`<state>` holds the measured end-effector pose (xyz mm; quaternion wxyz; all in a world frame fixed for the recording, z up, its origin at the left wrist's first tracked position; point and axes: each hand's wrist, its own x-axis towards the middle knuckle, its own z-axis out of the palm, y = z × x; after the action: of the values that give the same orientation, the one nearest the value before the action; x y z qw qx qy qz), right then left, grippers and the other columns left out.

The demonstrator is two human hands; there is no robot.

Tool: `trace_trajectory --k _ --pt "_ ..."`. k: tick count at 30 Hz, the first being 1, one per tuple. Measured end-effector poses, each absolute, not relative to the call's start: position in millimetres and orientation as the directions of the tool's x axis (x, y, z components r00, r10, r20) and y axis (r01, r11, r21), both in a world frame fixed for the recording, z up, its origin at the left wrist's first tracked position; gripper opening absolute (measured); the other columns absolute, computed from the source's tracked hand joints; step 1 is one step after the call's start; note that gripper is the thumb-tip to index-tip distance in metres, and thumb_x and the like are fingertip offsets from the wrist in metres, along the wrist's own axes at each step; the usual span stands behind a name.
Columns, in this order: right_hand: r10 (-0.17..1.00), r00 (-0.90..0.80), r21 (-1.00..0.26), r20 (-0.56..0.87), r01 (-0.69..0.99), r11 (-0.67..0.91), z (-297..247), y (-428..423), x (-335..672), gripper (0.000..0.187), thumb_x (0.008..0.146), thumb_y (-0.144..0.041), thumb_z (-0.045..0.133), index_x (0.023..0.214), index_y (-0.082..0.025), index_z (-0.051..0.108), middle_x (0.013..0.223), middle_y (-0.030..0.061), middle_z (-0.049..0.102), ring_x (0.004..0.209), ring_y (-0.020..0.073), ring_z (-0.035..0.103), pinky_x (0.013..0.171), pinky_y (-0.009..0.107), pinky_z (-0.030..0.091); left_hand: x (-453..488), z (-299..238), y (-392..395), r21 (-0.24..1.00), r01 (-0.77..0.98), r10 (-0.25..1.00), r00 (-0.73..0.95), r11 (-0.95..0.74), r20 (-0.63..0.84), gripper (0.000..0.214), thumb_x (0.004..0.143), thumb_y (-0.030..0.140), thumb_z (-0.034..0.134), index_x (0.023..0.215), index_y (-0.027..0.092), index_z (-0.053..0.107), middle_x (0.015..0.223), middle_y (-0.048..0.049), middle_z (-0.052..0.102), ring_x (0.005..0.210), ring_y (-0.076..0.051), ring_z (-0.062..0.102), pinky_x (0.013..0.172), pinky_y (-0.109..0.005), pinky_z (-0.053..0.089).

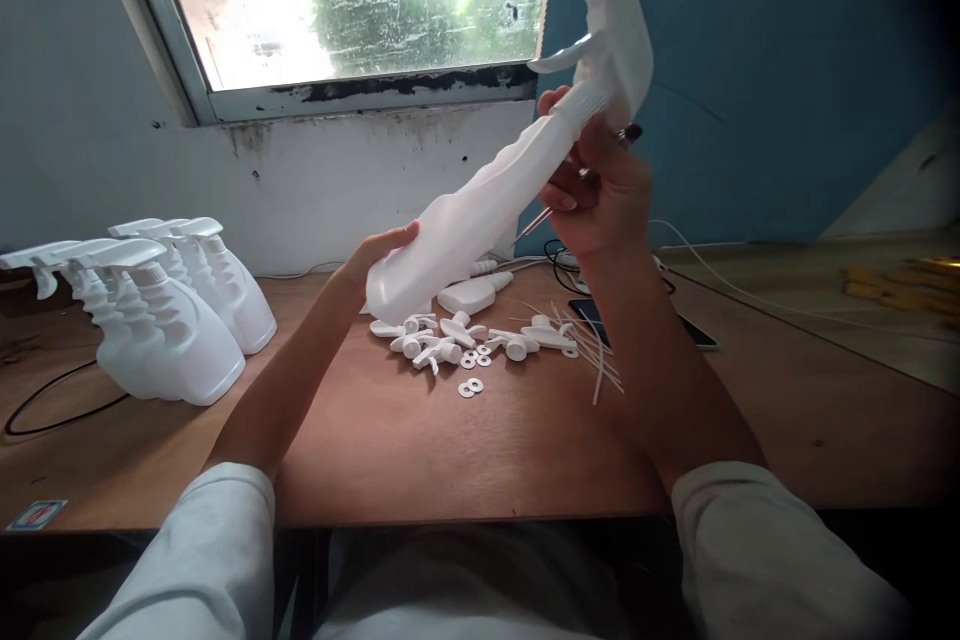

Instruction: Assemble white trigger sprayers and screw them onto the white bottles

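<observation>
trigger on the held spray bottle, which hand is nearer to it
Right. The right hand is at the neck, just below the trigger; the left hand is at the base, the far end.

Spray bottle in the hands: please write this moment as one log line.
left hand: holds spray bottle, base end | right hand: holds upper end, plus slim tool | table: spray heads, washers, thin tubes

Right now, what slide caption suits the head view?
White spray bottle held tilted, left hand at its base, right hand near its neck, loose trigger sprayers on the table.
</observation>
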<state>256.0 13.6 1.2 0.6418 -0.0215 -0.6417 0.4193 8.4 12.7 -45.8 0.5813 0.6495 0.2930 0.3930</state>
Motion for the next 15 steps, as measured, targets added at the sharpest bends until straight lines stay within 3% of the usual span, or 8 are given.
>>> trace_trajectory --k 2,4,7,9,10,12,15 --pt "0.555 -0.168 -0.557 0.815 -0.491 0.67 2 14 257 0.045 0.07 -0.055 0.075 0.106 -0.029 0.063 0.123 -0.0045 0.062 0.05 0.0084 0.005 0.043 0.03 0.014 10 -57 19 0.993 -0.092 0.744 0.657 -0.076 0.118 0.065 0.067 0.073 0.065 0.089 0.012 0.061 0.052 -0.0027 0.058 0.04 -0.017 0.055 0.04 -0.026 0.043" --pt "0.53 -0.096 -0.502 0.843 -0.496 0.709 5 14 265 0.047 0.07 -0.058 0.074 0.107 -0.032 0.061 0.121 -0.0058 0.063 0.052 0.0092 0.003 0.043 0.029 0.015 8 -69 27 0.995 -0.074 0.676 0.731 -0.066 0.099 0.068 0.066 0.078 0.059 0.085 0.013 0.061 0.046 -0.0011 0.053 0.033 -0.015 0.048 0.037 -0.027 0.038" --pt "0.464 0.068 -0.389 0.883 -0.447 0.805 17 16 295 0.036 0.077 -0.054 0.072 0.106 -0.034 0.064 0.112 -0.0052 0.061 0.051 0.0087 0.005 0.043 0.026 0.017 1 -80 40 0.99 0.063 0.757 0.651 -0.124 0.054 0.069 0.061 0.076 0.066 0.087 0.012 0.063 0.056 -0.0034 0.061 0.041 -0.015 0.054 0.042 -0.027 0.043" --pt "0.441 0.192 -0.352 0.877 -0.369 0.86 24 19 321 0.024 0.095 -0.047 0.054 0.106 -0.031 0.068 0.101 -0.0008 0.058 0.049 0.0086 0.012 0.043 0.025 0.019 -2 -78 48 0.968 0.183 0.818 0.574 -0.171 0.036 0.063 0.059 0.063 0.077 0.094 0.012 0.065 0.074 -0.0057 0.068 0.056 -0.016 0.064 0.052 -0.025 0.049" --pt "0.425 0.264 -0.322 0.866 -0.355 0.878 27 21 335 0.033 0.102 -0.04 0.039 0.106 -0.029 0.069 0.092 0.0009 0.055 0.049 0.0086 0.018 0.043 0.024 0.02 -1 -76 52 0.942 0.256 0.838 0.544 -0.218 0.046 0.06 0.061 0.057 0.079 0.099 0.012 0.065 0.083 -0.0064 0.07 0.065 -0.018 0.067 0.056 -0.025 0.051" --pt "0.379 0.394 -0.252 0.837 -0.337 0.907 31 26 360 0.055 0.107 -0.031 0.017 0.105 -0.026 0.072 0.078 0.0029 0.047 0.051 0.0092 0.03 0.043 0.023 0.022 6 -72 62 0.802 0.459 0.866 0.481 -0.382 0.137 0.054 0.072 0.053 0.075 0.108 0.014 0.066 0.095 -0.0074 0.072 0.078 -0.02 0.069 0.063 -0.024 0.052" --pt "0.367 0.444 -0.262 0.817 -0.281 0.923 31 31 385 0.059 0.107 -0.034 0.016 0.101 -0.024 0.075 0.069 0.0043 0.039 0.06 0.0129 0.044 0.046 0.023 0.029 29 -78 83 0.363 0.779 0.845 0.379 -0.511 0.376 0.046 0.086 0.046 0.061 0.121 0.016 0.065 0.106 -0.0084 0.072 0.091 -0.023 0.069 0.073 -0.027 0.053"
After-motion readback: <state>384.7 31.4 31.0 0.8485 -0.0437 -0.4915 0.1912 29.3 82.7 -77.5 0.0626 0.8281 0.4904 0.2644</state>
